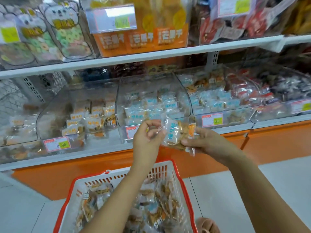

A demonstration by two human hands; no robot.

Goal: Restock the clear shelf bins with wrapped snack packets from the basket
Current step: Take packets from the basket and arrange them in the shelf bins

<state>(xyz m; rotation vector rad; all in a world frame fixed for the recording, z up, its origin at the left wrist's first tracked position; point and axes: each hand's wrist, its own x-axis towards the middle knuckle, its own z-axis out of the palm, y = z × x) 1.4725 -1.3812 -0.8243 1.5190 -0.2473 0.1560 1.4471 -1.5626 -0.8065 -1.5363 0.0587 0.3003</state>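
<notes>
White upper shelf board [151, 56], grey perforated upright [212, 60] beneath it, orange base panel [50, 180], pale tiled floor [277, 179]

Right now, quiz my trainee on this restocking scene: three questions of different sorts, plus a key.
1. True or false: the basket is empty.
2. What does the right hand grip? A) a bottle B) snack packets C) nothing
3. Fill in: the price tag on the left bin reads ___.
Key: 1 false; 2 B; 3 8.80
</notes>
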